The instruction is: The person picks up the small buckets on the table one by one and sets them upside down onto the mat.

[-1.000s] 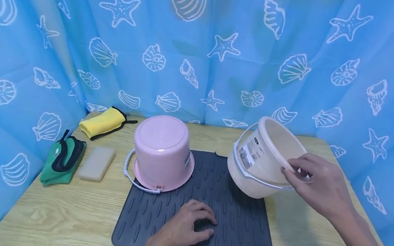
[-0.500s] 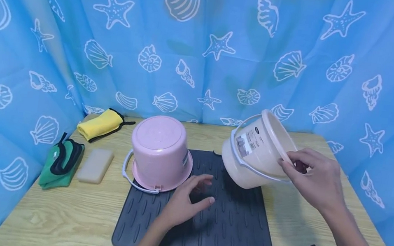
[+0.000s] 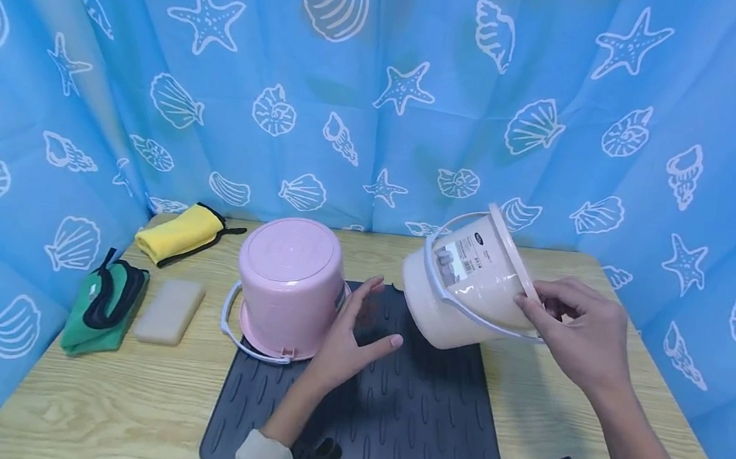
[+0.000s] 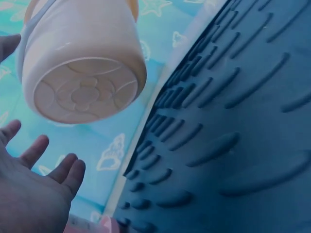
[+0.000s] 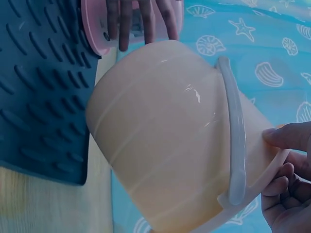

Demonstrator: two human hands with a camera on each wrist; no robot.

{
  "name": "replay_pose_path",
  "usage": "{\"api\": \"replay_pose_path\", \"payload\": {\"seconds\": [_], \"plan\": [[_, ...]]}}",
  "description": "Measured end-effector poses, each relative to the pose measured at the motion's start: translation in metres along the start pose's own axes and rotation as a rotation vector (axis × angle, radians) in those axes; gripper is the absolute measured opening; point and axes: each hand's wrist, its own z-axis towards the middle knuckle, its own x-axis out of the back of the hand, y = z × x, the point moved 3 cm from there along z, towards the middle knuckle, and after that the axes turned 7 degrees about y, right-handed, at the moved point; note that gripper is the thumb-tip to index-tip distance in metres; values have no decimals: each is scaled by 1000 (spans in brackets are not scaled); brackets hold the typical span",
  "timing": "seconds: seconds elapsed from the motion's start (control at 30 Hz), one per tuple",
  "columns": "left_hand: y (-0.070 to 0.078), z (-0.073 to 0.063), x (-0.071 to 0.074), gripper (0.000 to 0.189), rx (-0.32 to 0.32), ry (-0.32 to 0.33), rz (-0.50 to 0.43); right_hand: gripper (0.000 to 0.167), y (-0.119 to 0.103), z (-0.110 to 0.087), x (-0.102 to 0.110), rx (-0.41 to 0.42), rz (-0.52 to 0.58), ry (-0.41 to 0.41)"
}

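My right hand [image 3: 579,331] pinches the rim of a cream bucket [image 3: 495,297] between thumb and fingers. The bucket is held tilted above the mat, its mouth facing right and its base toward the left; a pale handle [image 3: 446,294] hangs across its side. Ribs in a flower pattern mark its underside [image 4: 85,94] in the left wrist view. With fingers extended and thumb apart, my left hand [image 3: 347,347] is raised between this bucket and an upside-down pink bucket [image 3: 291,281]. The left palm holds nothing. Both buckets are over the dark ribbed mat [image 3: 423,446].
On the wooden table's left side are a pale sponge block [image 3: 169,312], a folded green cloth [image 3: 99,310] with black trim and a folded yellow cloth [image 3: 182,234]. A blue shell-print curtain [image 3: 233,142] encloses the back and sides.
My left hand has risen from the mat and moved forward, its fingers straightening. The cream bucket has shifted left and tipped further over in my right hand. The pink bucket stays put.
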Motion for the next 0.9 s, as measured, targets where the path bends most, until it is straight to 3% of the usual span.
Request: {"api": "replay_pose_path", "payload": {"seconds": [0.2,0.33,0.5,0.9], "plan": [[7,17,-2,91,-24,0,-42,18,1,-2,-2,-71,32,18],[11,26,-1,96,-14,5,-109,21,3,-4,-2,-122,55,28],[11,34,-4,104,6,-32,-166,24,9,-6,-2,-194,101,41],[13,50,-12,108,48,-64,-191,25,15,-9,-8,-262,200,53]]}}
